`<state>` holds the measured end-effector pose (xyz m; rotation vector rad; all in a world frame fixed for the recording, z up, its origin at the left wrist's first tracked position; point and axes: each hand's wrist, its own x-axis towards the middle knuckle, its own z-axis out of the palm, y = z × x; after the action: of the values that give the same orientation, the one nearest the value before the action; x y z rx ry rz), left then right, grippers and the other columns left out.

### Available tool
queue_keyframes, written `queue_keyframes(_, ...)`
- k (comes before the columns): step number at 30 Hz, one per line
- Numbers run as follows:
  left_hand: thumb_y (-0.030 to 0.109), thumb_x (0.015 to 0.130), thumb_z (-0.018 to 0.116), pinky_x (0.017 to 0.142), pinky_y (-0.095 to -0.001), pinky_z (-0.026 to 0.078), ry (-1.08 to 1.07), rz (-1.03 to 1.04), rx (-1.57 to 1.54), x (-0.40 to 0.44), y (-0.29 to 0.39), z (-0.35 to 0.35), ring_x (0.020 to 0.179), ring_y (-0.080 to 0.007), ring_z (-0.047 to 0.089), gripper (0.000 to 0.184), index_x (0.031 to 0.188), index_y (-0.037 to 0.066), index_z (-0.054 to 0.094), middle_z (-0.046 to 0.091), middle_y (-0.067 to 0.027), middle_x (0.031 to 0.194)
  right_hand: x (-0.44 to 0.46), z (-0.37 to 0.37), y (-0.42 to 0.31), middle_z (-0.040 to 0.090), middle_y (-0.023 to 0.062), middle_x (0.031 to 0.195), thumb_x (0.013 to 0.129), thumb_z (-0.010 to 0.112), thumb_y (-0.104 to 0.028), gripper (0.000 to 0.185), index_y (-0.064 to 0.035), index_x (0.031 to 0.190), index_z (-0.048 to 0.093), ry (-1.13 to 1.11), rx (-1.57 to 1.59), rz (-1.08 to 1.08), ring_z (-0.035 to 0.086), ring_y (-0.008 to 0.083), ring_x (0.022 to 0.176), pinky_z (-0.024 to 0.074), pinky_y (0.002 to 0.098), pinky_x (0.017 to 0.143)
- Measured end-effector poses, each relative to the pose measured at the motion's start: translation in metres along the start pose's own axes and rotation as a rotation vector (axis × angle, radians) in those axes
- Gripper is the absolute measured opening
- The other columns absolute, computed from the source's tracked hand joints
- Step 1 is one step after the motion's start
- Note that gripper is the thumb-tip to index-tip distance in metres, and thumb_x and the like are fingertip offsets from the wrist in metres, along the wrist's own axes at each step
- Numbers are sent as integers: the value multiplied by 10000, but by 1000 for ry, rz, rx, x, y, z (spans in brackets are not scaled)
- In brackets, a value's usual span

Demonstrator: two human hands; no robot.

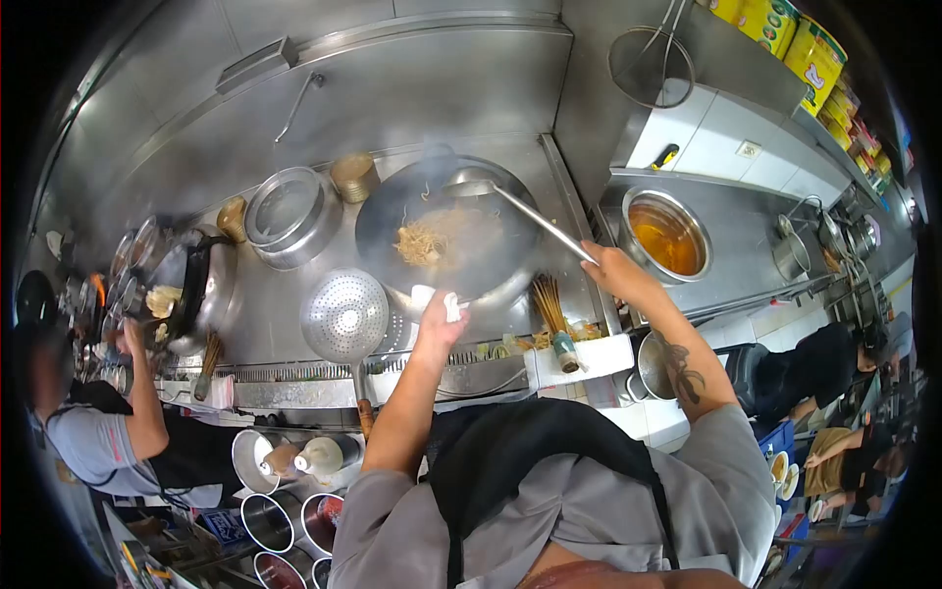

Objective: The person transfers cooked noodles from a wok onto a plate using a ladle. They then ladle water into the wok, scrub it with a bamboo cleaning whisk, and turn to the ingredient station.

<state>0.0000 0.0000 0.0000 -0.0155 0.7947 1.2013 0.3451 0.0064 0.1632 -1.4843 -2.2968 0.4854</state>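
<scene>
A dark wok (378,211) sits on the steel stove, with noodles (422,242) in it and steam over it. At the wok's near rim, my left hand (444,319) is closed on a white cloth (452,306). My right hand (610,270) grips the end of a long-handled ladle (540,218), whose bowl is inside the wok near its far side. Left of my left hand lies a perforated skimmer (344,316). A bamboo brush (555,329) stands by the wok's near right edge.
A pot of orange liquid (667,236) is at the right. Metal pots (285,211) stand left of the wok. A co-worker (108,432) works at another wok on the far left. Steel containers (267,520) are at the lower left. More people are at the right.
</scene>
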Motion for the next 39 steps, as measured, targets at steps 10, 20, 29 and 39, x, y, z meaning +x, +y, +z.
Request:
queue_keyframes(10, 163, 822, 623, 476, -292, 429, 60, -61, -9, 39, 0, -10, 654, -189, 522, 106, 886, 134, 543, 563, -56, 782, 127, 132, -8, 520, 24, 618, 961, 539, -228, 235, -60, 1118, 588, -97, 418, 526, 503, 130, 448, 406, 320, 353)
queue_keyframes(20, 133, 830, 605, 526, -316, 451, 113, -83, -22, 33, 4, -6, 687, -204, 530, 86, 897, 122, 552, 586, -69, 790, 27, 64, 21, 662, 163, 1016, 908, 578, -158, 445, -37, 1328, 497, -294, -193, -139, 672, 325, 814, 535, 442, 697)
queue_keyframes(29, 192, 914, 541, 541, -316, 441, 172, -87, -109, -73, -24, 53, 702, -179, 517, 52, 922, 141, 548, 569, -22, 814, -26, -10, -29, 651, 239, 1045, 935, 568, -207, 422, -35, 1317, 521, -313, -151, -116, 656, 373, 918, 512, 446, 823)
queue_keyframes(39, 201, 898, 549, 511, -308, 441, 124, -32, -68, -75, -29, 45, 655, -174, 529, 71, 892, 130, 548, 572, -33, 772, -19, 12, -22, 662, 200, 790, 939, 568, -214, 461, -17, 1348, 491, -483, 12, 35, 655, 317, 674, 505, 426, 618)
